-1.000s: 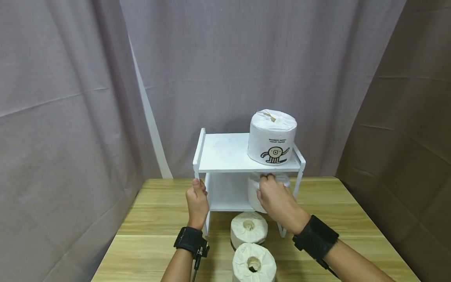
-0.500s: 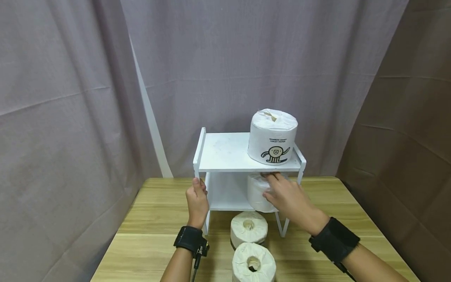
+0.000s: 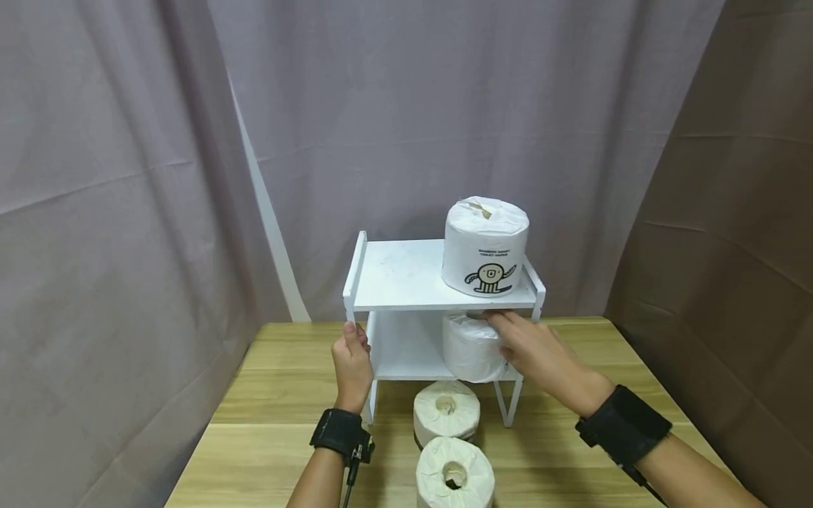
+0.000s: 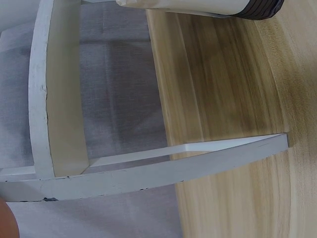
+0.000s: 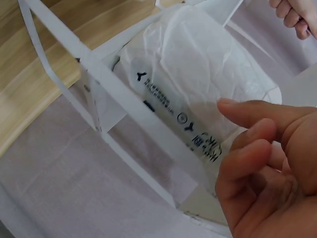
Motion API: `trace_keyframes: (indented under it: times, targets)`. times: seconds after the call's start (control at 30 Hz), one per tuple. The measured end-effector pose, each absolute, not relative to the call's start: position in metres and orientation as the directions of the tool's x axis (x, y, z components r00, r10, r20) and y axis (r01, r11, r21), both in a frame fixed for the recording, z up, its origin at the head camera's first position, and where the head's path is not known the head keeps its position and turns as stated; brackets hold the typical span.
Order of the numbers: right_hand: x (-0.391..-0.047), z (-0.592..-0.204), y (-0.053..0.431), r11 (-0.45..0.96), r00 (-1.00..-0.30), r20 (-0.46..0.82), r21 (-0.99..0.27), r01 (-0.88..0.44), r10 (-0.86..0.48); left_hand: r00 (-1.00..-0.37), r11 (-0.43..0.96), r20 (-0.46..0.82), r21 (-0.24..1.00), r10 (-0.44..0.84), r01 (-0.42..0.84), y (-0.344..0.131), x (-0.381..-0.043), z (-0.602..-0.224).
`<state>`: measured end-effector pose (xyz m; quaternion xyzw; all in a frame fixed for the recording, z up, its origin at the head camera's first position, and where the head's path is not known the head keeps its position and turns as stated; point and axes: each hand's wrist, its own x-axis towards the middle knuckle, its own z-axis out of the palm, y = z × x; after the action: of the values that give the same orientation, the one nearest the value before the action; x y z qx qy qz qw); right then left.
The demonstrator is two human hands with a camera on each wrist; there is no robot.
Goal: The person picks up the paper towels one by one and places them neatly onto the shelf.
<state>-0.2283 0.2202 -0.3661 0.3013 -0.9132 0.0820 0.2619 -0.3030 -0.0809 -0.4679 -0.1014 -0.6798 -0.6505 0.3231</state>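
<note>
A white two-tier shelf rack stands on the table. My left hand grips its front left leg below the upper tier; the left wrist view shows the white frame with a bit of skin at the lower left edge. A white plastic-wrapped toilet roll sits upright on the right of the lower tier. Beside it is my right hand, its fingertips over the roll's top edge and partly hidden under the upper tier. In the right wrist view its fingers are loosely bent beside the printed wrapper, not closed round it.
On the upper tier, at the right, stands a paper-wrapped toilet roll with a cartoon print. Two cream-wrapped rolls, a farther one and a nearer one, stand on the wooden table before the rack. Grey curtains hang behind.
My right hand has drawn rightward from the front of the lower roll to its right side, uncovering more of the roll. My left hand keeps its grip on the leg.
</note>
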Motion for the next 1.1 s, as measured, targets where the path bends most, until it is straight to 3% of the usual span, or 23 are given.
trace_keyframes:
  times: [0.4,0.73,1.1]
  targets:
    - [-0.234,-0.365,0.23,0.739,-0.645,0.489,-0.001,-0.674,-0.587,-0.77,0.119,0.571,0.818,-0.285,0.563,-0.084,-0.302,-0.469]
    - [-0.24,-0.362,0.227,0.749,-0.693,0.414,-0.04,-0.661,-0.59,-0.778,0.099,0.564,0.822,-0.275,0.561,-0.083,-0.301,-0.467]
    - [-0.24,-0.362,0.228,0.739,-0.663,0.437,0.004,-0.674,-0.608,-0.787,0.097,0.557,0.828,-0.266,0.553,-0.081,-0.301,-0.467]
